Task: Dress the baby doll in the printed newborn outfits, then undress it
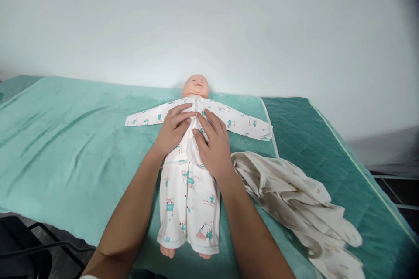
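A baby doll [196, 87] lies on its back, face up, with its head toward the wall. It wears a white baby shirt [244, 123] printed with small teal and red figures, its sleeves spread out sideways. Matching trousers [188, 200] cover the legs, and the feet stick out below. My left hand [175, 128] has its fingers closed at the shirt's front edge on the chest. Opposite it, my right hand [214, 139] grips the other side of the front opening, fingertips nearly meeting the left ones. A button shows just below my fingers; what lies under the fingertips is hidden.
A light teal blanket [65, 139] covers the bed, over a darker quilted cover [314, 148] on the right. Crumpled pale cloth [291, 196] lies to the doll's right in view. Behind is a white wall [209, 22]. A black chair [22, 248] stands at lower left.
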Available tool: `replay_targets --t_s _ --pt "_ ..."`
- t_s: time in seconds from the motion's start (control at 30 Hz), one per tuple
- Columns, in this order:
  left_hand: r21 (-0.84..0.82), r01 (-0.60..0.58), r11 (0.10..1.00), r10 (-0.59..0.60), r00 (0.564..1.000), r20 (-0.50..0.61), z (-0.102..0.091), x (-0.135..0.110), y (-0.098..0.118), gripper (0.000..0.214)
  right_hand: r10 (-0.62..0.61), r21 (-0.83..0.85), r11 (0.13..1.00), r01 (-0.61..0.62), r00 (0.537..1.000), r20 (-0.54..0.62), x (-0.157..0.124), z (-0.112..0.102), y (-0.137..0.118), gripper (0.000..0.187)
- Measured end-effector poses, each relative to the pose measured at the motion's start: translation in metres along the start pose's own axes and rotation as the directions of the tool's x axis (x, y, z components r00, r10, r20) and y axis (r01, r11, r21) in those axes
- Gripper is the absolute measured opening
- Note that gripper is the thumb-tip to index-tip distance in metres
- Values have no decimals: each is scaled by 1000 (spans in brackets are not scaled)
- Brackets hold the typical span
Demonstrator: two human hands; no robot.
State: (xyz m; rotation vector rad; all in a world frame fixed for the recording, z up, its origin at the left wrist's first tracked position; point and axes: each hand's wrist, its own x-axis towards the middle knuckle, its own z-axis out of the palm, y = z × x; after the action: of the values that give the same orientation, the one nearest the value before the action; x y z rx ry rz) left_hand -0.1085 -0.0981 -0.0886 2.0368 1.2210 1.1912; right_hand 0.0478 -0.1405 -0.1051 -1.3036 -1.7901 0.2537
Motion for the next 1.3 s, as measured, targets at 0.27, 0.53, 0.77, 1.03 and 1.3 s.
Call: replay_targets --t_s 0.27,0.53,0.77,1.03,1.3 --pt "-28 -19 999 22 994 111 -9 -4 3 26 181 380 919 -103 967 -177 0 -4 3 16" --pt "-114 44 992 0 934 357 -35 -6 5 15 100 362 926 -105 994 33 2 -17 9 8" --pt "-114 32 993 11 932 363 -34 -5 2 16 24 287 957 -46 996 81 1 -14 9 8" --pt "-103 23 994 15 936 353 -33 -5 4 17 40 321 944 -78 992 123 2 -16 10 7" --pt "-107 64 992 -17 918 395 -36 -4 7 11 57 349 930 -113 984 166 2 -19 11 7"
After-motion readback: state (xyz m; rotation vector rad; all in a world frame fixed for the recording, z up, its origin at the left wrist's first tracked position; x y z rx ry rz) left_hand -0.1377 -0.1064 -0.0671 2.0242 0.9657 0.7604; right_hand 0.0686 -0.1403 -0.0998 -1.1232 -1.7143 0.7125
